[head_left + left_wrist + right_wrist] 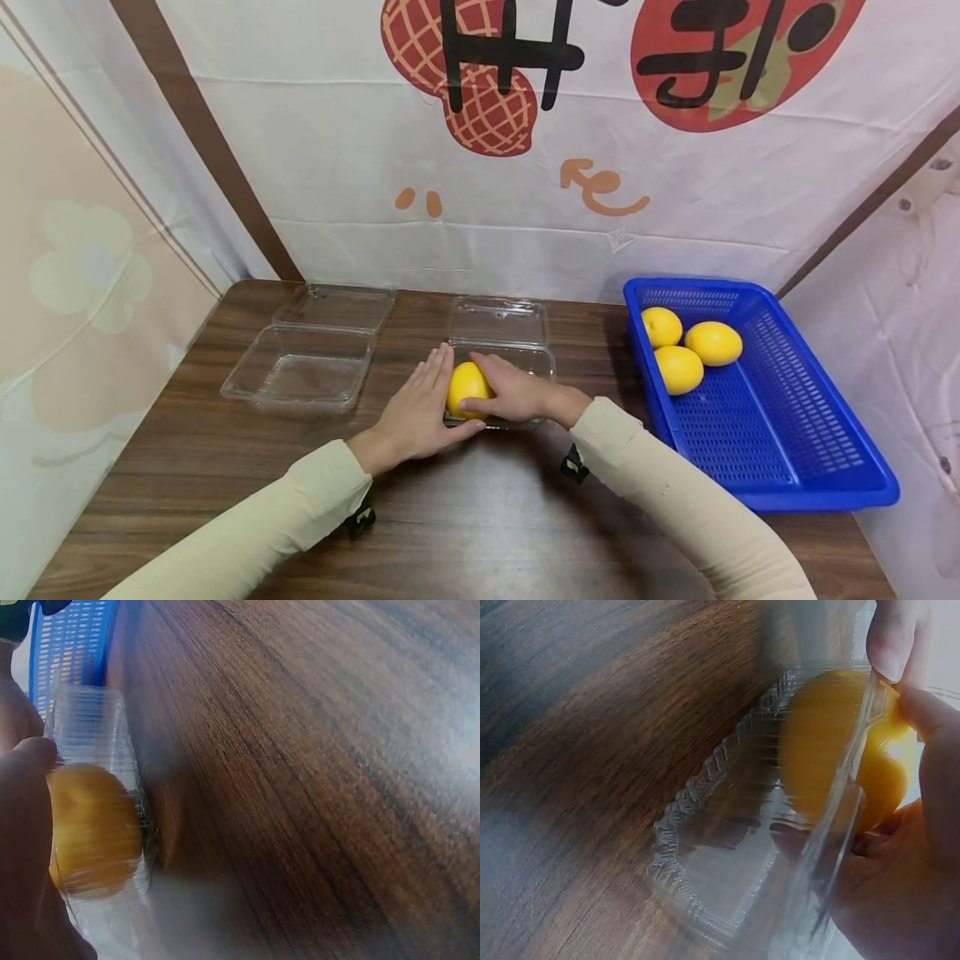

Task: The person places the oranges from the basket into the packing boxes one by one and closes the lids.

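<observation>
A yellow lemon [468,390] sits at the left end of a clear plastic box [705,892], inside its walls. My right hand [519,392] grips the lemon from the right, thumb on the near side and fingers curled over the far side. Along the box's left end lies my left hand [414,418], its fingers straight and held together, its thumb reaching along the near rim. The box's hinged lid [498,322] is folded back, away from me. Through the clear wall, the left wrist view shows the lemon [96,832] low in the box.
Another clear box [300,367] stands at the left with its lid [336,307] folded back. At the right is a blue basket [840,417] with three lemons [712,343] in its far left part. A printed cloth [322,150] hangs behind the wooden table [480,517].
</observation>
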### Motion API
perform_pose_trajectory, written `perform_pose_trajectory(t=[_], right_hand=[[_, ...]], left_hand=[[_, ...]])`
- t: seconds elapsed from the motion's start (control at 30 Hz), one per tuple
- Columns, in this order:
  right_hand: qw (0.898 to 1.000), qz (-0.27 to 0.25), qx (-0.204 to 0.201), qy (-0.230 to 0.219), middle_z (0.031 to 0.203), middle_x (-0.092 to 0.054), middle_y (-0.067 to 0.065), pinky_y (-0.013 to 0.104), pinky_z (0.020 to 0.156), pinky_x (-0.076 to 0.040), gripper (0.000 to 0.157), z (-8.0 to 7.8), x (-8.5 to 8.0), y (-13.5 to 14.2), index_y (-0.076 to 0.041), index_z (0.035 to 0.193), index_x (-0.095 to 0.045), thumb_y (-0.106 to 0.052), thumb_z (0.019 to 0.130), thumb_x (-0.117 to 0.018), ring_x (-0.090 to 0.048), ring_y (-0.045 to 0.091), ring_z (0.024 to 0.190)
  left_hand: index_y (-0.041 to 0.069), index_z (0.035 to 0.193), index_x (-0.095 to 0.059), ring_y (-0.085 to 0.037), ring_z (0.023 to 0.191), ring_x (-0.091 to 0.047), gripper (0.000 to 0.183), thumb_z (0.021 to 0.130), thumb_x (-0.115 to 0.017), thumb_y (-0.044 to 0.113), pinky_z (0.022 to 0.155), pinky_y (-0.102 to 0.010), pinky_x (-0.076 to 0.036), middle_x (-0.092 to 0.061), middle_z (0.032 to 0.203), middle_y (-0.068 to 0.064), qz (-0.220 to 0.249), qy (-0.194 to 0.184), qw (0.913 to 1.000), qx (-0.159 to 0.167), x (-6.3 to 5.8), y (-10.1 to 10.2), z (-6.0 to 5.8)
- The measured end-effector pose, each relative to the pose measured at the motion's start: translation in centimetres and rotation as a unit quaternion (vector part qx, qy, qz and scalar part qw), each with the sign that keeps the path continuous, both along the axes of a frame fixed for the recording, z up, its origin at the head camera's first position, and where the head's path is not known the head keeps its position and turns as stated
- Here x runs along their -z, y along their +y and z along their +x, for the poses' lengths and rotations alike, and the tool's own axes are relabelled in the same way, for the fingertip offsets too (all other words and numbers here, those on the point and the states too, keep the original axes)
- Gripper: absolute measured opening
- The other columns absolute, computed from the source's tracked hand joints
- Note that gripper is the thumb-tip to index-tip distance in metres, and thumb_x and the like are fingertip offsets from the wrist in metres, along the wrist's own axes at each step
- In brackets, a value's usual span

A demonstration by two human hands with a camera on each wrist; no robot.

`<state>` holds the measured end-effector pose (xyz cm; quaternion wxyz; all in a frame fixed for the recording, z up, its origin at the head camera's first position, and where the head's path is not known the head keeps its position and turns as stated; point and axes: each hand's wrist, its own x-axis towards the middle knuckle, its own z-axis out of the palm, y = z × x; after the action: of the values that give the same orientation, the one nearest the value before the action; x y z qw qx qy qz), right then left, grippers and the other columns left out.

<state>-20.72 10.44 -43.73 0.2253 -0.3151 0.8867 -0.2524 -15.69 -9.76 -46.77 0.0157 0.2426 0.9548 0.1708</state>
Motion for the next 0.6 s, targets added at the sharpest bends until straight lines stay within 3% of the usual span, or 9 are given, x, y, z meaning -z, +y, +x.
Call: perform_pose_trajectory(t=[0.6], right_hand=[[1.0, 0.022, -0.003, 0.003, 0.155, -0.038, 0.022, 0.044, 0.113, -0.042, 0.087, -0.07, -0.5, 0.45, 0.004, 0.16, -0.02, -0.049, 0.102, -0.058, -0.046, 0.03, 0.133]], left_hand=[[-0.01, 0.158, -0.007, -0.036, 0.155, -0.008, 0.114, 0.092, -0.058, 0.068, 0.124, -0.049, -0.017, -0.006, 0.167, -0.026, 0.004, -0.006, 1.0, -0.002, 0.05, -0.03, 0.07]])
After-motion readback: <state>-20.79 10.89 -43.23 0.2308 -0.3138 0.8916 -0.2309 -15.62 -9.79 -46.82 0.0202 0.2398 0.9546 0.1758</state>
